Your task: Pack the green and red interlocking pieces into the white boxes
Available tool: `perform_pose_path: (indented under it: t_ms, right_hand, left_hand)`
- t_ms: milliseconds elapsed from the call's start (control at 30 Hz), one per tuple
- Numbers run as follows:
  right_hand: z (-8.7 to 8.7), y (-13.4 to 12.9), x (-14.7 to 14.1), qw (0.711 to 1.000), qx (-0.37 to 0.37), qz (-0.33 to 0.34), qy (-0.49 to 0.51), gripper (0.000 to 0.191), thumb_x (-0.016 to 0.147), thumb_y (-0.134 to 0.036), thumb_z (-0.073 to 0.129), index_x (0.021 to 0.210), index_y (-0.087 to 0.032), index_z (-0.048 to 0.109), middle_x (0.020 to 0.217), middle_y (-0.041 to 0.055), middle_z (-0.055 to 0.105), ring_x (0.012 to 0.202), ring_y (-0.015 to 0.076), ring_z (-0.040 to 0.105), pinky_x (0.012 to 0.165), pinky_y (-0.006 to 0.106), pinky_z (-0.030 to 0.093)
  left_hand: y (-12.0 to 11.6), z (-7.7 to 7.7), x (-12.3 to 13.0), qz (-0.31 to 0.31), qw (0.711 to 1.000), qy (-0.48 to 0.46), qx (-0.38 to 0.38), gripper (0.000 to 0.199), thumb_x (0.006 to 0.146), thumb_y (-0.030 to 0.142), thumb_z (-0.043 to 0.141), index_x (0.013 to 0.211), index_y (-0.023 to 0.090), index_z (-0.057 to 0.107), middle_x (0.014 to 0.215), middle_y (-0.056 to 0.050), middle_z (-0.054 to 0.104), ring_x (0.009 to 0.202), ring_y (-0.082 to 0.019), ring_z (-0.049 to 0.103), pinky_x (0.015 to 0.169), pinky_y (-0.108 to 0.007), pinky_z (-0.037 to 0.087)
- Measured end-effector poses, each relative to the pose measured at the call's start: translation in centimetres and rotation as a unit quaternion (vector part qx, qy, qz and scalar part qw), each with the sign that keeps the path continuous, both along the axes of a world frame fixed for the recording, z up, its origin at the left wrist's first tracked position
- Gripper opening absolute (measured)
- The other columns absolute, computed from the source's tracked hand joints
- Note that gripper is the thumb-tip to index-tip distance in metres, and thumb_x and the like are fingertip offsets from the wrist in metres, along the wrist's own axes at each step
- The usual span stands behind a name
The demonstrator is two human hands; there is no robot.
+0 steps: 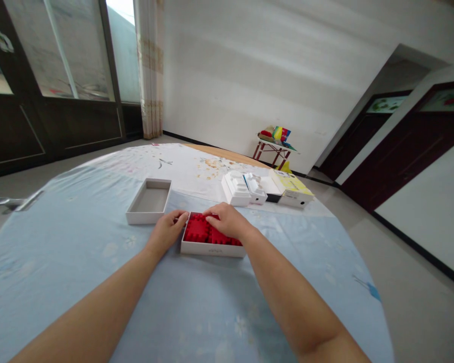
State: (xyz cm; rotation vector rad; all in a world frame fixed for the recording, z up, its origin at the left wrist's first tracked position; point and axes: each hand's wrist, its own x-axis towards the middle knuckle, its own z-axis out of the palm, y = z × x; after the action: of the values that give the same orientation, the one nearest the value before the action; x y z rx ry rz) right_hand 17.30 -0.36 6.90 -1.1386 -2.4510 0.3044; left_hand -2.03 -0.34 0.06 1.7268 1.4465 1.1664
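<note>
A shallow white box (212,249) stands on the table in front of me, holding red pieces (196,230) with toothed edges, packed side by side. My left hand (167,231) is closed at the box's left wall, thumb and fingers near its far left corner. Over the far side of the box, my right hand (229,221) bends its fingers and thumb onto a red piece; the hand hides part of the contents and the far right corner. Left of my left hand lies a shallow white tray-like box part (150,199), open side up, with a greyish inside.
Beyond the box stand white moulded packaging pieces (237,188) and a yellow-and-white carton (293,190). A pale blue floral cloth (227,312) covers the round table. A metal object (7,202) sits at the left edge. A small side table (276,146) holds colourful items by the wall.
</note>
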Motion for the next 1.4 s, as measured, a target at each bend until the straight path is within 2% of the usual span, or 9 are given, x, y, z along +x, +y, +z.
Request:
perform_pose_path:
  t_ms: [233,433,567,700,833,1000,1133,1267,1400]
  right_hand:
    - [0.5,-1.0,5.0,0.986,0.063,-0.097,0.116,0.023,0.082,-0.025,0.051,0.099,-0.02,0.065,0.101,0.0052,0.067,0.098,0.017,0.058,0.092,0.033,0.041]
    - [-3.8,-2.1,10.7,0.942,-0.069,-0.248,0.215,0.036,0.082,-0.039,0.05,0.108,-0.017,0.06,0.107,0.0103,0.063,0.091,0.0199,0.061,0.074,0.034,0.05]
    - [-5.9,-3.0,11.7,0.915,-0.183,-0.23,0.275,0.038,0.085,-0.046,0.042,0.101,-0.017,0.061,0.092,0.0065,0.066,0.076,0.0175,0.063,0.059,0.029,0.051]
    - [-6.6,-3.5,12.0,0.907,-0.166,-0.205,0.329,0.04,0.083,-0.05,0.043,0.093,-0.018,0.064,0.083,0.0041,0.066,0.074,0.0169,0.062,0.063,0.029,0.051]
    - [-7.5,-3.5,12.9,0.865,-0.177,-0.243,0.402,0.041,0.08,-0.053,0.045,0.088,-0.017,0.063,0.083,0.0053,0.066,0.069,0.0168,0.062,0.062,0.029,0.051]
    - [-8.9,-3.4,14.2,0.831,-0.166,-0.298,0.439,0.039,0.077,-0.051,0.048,0.085,-0.016,0.062,0.083,0.0077,0.066,0.071,0.0179,0.063,0.059,0.028,0.051]
    - [-9.6,-3.1,14.5,0.843,-0.159,-0.292,0.423,0.037,0.076,-0.05,0.049,0.086,-0.017,0.062,0.082,0.0079,0.067,0.07,0.0187,0.063,0.059,0.03,0.051]
    - [-10.2,-2.8,14.6,0.875,-0.138,-0.276,0.372,0.034,0.077,-0.047,0.048,0.089,-0.018,0.063,0.08,0.0069,0.067,0.071,0.0196,0.064,0.061,0.031,0.051]
    - [-10.5,-2.7,14.7,0.894,-0.114,-0.27,0.338,0.033,0.079,-0.043,0.045,0.093,-0.018,0.062,0.08,0.0062,0.067,0.071,0.0191,0.064,0.065,0.032,0.051]
  left_hand:
    - [0.0,-0.1,0.0,-0.011,1.0,0.003,0.004,0.041,0.077,0.051,0.044,0.088,0.017,0.066,0.082,-0.003,0.07,0.077,-0.02,0.061,0.072,-0.028,0.044]
    - [0.1,0.0,0.4,-0.001,1.0,-0.002,0.001,0.043,0.075,0.05,0.045,0.093,0.017,0.067,0.085,-0.003,0.07,0.08,-0.021,0.062,0.075,-0.029,0.045]
    - [-0.5,0.4,1.4,0.001,0.999,-0.034,-0.027,0.041,0.074,0.05,0.047,0.088,0.017,0.067,0.084,-0.004,0.07,0.083,-0.022,0.061,0.075,-0.031,0.047]
    - [-1.1,0.1,2.8,-0.057,0.984,-0.142,-0.089,0.044,0.072,0.051,0.051,0.093,0.015,0.065,0.087,-0.005,0.069,0.082,-0.022,0.063,0.07,-0.032,0.051]
    - [-1.1,0.0,3.2,-0.086,0.986,-0.114,-0.083,0.048,0.072,0.054,0.05,0.098,0.015,0.063,0.09,-0.008,0.068,0.084,-0.023,0.063,0.066,-0.034,0.052]
    - [-0.7,3.2,0.3,0.054,0.997,0.038,0.027,0.047,0.074,0.05,0.046,0.101,0.015,0.062,0.095,-0.009,0.066,0.086,-0.023,0.06,0.072,-0.033,0.049]
    - [-0.4,5.8,-2.6,0.225,0.937,0.249,0.099,0.045,0.08,0.045,0.036,0.104,0.018,0.062,0.11,-0.012,0.06,0.102,-0.029,0.054,0.088,-0.044,0.041]
    - [0.5,5.1,-4.4,0.264,0.9,0.346,0.02,0.064,0.069,0.065,0.042,0.105,0.017,0.064,0.126,-0.022,0.048,0.115,-0.046,0.039,0.087,-0.064,0.03]
    - [1.2,3.6,-5.2,0.249,0.894,0.36,-0.094,0.077,0.062,0.075,0.04,0.108,0.017,0.064,0.137,-0.024,0.034,0.115,-0.046,0.04,0.087,-0.061,0.033]
